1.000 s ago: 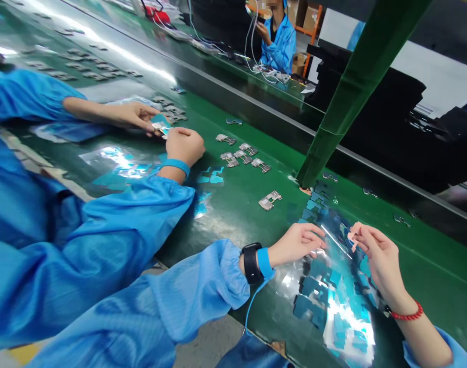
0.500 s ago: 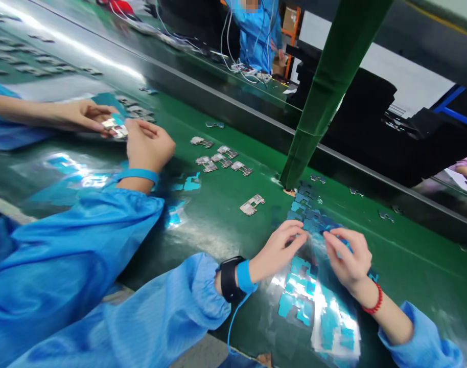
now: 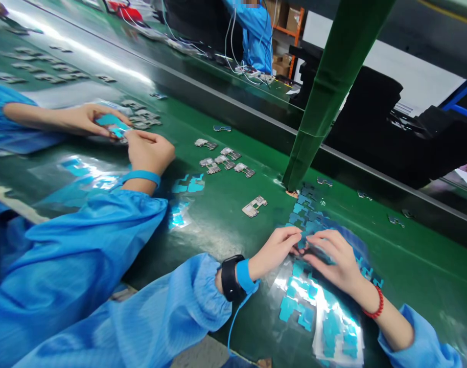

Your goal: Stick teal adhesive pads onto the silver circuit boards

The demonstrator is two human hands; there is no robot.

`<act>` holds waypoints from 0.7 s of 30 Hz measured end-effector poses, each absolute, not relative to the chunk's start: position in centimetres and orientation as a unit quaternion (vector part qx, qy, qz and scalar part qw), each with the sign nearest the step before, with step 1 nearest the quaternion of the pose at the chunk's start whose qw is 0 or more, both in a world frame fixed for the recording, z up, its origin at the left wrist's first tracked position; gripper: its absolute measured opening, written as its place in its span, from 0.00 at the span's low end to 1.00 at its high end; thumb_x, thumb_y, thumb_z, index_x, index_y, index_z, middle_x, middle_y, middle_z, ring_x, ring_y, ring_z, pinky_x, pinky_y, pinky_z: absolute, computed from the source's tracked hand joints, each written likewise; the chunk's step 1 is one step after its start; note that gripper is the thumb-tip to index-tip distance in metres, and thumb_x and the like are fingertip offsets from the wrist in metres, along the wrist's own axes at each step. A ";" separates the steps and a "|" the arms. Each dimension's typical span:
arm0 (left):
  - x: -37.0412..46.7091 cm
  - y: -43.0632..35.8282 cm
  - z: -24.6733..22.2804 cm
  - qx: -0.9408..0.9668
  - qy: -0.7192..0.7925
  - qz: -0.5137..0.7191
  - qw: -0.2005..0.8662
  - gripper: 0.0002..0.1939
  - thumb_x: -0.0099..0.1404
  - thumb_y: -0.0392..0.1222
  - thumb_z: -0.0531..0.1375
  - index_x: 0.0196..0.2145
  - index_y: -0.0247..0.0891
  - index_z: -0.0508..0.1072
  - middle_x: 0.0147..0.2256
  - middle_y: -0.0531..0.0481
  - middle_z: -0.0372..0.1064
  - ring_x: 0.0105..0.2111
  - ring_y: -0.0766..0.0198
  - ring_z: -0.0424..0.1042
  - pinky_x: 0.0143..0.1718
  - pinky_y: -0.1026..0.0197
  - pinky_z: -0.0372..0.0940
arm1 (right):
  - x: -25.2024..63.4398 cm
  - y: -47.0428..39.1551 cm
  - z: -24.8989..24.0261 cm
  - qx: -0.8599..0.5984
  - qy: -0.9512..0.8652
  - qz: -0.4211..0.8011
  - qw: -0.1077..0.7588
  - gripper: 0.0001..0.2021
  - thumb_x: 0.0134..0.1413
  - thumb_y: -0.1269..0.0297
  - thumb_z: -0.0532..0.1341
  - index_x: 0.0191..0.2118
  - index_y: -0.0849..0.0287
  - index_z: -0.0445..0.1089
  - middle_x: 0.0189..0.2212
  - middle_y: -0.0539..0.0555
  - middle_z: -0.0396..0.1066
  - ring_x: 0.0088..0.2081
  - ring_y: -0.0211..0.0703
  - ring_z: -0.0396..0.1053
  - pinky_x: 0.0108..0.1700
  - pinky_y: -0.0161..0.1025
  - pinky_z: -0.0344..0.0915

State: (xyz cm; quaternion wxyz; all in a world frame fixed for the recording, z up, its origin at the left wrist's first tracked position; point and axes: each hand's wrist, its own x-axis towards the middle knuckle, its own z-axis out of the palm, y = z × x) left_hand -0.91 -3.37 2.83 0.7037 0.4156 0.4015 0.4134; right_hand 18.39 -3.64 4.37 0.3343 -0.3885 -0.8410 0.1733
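Observation:
My left hand [image 3: 275, 250], with a black watch and blue wrist strap, has its fingers pinched together at the upper end of the plastic sheets. My right hand [image 3: 335, 258], with a red bead bracelet, meets it fingertip to fingertip, thumb and fingers curled in. Whatever lies between the fingertips is too small and hidden to name. Clear sheets with blue cut-out films [image 3: 335, 332] lie just below my hands. Darker blue films [image 3: 304, 204] are spread above them. A single metal part [image 3: 254, 206] rests on the green mat, up and left of my left hand.
At the left, a co-worker's hands [image 3: 149, 153] hold a small part with blue film. Several metal parts [image 3: 224, 161] and blue film pieces [image 3: 189, 184] lie between us. A green post [image 3: 313, 112] rises beyond my hands. Another person [image 3: 256, 41] is across the line.
My right hand has moved left, and its fingertips now meet those of my left hand. The co-worker's left hand has turned, showing more blue film. The view has shifted slightly.

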 end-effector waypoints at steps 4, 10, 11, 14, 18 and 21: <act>-1.1 -3.4 3.2 0.452 0.406 0.413 0.678 0.10 0.59 0.42 0.57 0.24 0.35 0.71 0.25 0.51 0.69 0.26 0.67 0.68 0.29 0.65 0.62 | 19.9 -2.4 5.6 -0.487 -0.749 0.260 0.367 0.07 0.59 0.60 0.61 0.37 0.57 0.73 0.37 0.57 0.75 0.39 0.47 0.72 0.44 0.44 0.69; -1.1 -3.5 3.4 0.499 0.392 0.411 0.654 0.13 0.60 0.46 0.55 0.24 0.35 0.69 0.24 0.50 0.69 0.23 0.66 0.68 0.27 0.63 0.63 | 20.2 -1.2 5.3 -0.475 -0.738 0.363 0.314 0.16 0.55 0.52 0.63 0.29 0.62 0.73 0.22 0.54 0.73 0.23 0.40 0.70 0.27 0.35 0.68; -1.1 -3.4 3.3 0.506 0.393 0.412 0.649 0.14 0.60 0.47 0.55 0.24 0.36 0.69 0.24 0.49 0.69 0.23 0.65 0.68 0.27 0.63 0.63 | 20.1 -1.2 5.2 -0.475 -0.734 0.372 0.312 0.16 0.55 0.52 0.62 0.29 0.62 0.73 0.22 0.53 0.73 0.24 0.40 0.69 0.27 0.34 0.68; -1.0 -3.4 3.0 0.520 0.401 0.410 0.633 0.15 0.60 0.49 0.54 0.25 0.36 0.68 0.25 0.49 0.69 0.24 0.65 0.69 0.29 0.62 0.65 | 19.9 -1.4 5.3 -0.477 -0.720 0.398 0.309 0.16 0.55 0.52 0.63 0.30 0.62 0.73 0.26 0.54 0.74 0.27 0.40 0.70 0.31 0.34 0.68; -0.8 -3.6 3.2 0.558 0.422 0.383 0.603 0.17 0.62 0.51 0.51 0.26 0.35 0.69 0.26 0.47 0.72 0.25 0.63 0.72 0.29 0.61 0.68 | 19.9 -1.8 5.5 -0.481 -0.715 0.415 0.291 0.15 0.55 0.53 0.62 0.30 0.61 0.71 0.26 0.53 0.72 0.28 0.40 0.69 0.32 0.33 0.67; -1.4 -3.2 3.7 0.604 0.465 0.359 0.539 0.17 0.65 0.47 0.50 0.36 0.33 0.73 0.28 0.47 0.73 0.28 0.62 0.74 0.32 0.60 0.70 | 20.1 -2.0 5.4 -0.480 -0.753 0.326 0.310 0.12 0.59 0.56 0.60 0.31 0.59 0.70 0.27 0.53 0.72 0.29 0.40 0.69 0.33 0.34 0.67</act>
